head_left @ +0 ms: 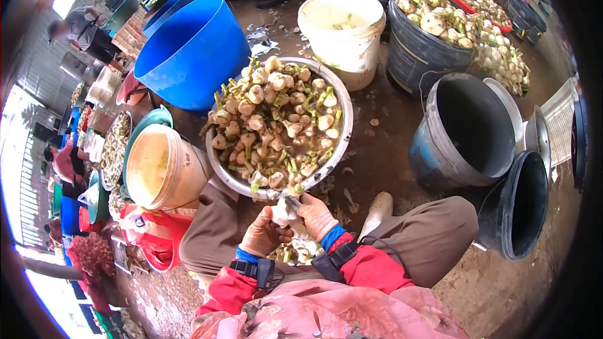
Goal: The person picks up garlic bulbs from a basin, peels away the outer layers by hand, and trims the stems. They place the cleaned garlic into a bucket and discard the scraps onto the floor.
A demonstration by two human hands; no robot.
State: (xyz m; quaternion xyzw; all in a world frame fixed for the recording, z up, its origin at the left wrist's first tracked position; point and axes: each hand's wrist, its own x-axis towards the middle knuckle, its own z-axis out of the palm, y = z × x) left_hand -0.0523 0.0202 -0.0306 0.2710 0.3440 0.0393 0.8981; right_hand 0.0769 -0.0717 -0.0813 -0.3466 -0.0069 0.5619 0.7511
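Between my knees, just below the rim of a wide metal basin, my two hands meet at a white garlic bulb. My left hand is wrapped round the bulb. On its right, my right hand is closed on a small dark tool, probably a knife, whose tip touches the top of the bulb. Brownish garlic bulbs with green stems fill the basin. Whiter bulbs lie under my hands, partly hidden by them.
A blue tub, a white bucket and a cream bucket surround the basin. Black buckets stand at the right, one heaped with garlic behind. A red bag lies left; a person bends at the upper left.
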